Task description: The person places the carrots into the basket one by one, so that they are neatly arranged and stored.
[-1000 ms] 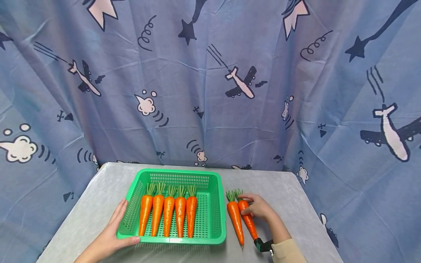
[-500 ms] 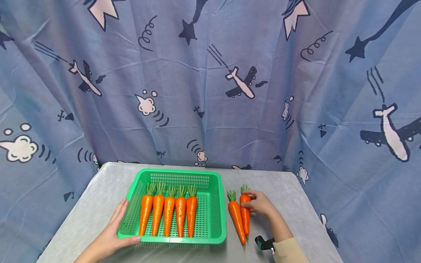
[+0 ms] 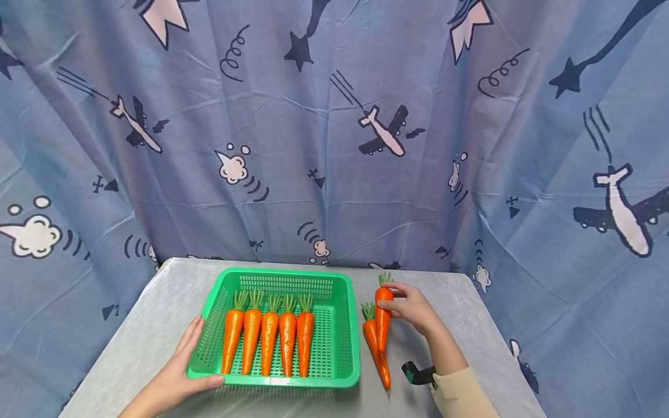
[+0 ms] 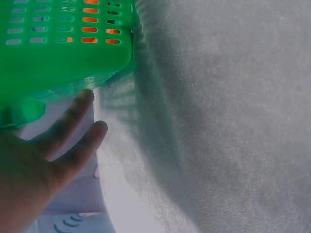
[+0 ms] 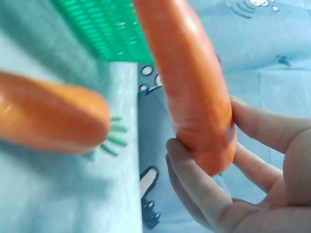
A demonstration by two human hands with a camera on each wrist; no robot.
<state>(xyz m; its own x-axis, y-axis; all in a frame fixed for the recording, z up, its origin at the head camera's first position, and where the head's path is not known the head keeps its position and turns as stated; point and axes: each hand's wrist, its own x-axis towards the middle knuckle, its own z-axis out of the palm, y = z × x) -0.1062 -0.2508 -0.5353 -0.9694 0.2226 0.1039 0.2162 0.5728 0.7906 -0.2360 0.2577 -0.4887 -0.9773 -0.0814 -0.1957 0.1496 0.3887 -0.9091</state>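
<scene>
In the head view, my right hand point(image 3: 415, 307) pinches an orange carrot point(image 3: 383, 319) near its green top, thumb on one side and fingers on the other. The right wrist view shows that carrot point(image 5: 192, 82) raised off the table, its thin end away from the hand. Beneath it lies another carrot point(image 3: 384, 371), partly covered by the held one. On the left, my left hand point(image 3: 175, 371) rests at the near left corner of a green plastic basket point(image 3: 282, 381), its fingers straight along the side and the thumb at the front rim. Several carrots point(image 3: 269, 342) lie side by side inside.
A grey cloth covers the table point(image 3: 434, 290). The basket's right part shows bare mesh floor point(image 3: 324, 342). A black wrist mount point(image 3: 418, 373) sits on the right forearm by the beige sleeve point(image 3: 460, 392). A patterned blue curtain point(image 3: 334, 174) hangs behind the table.
My right hand has lifted the carrot off the table, straightened it, and moved it away from me and slightly left, over the other carrot. The left hand and basket stay put.
</scene>
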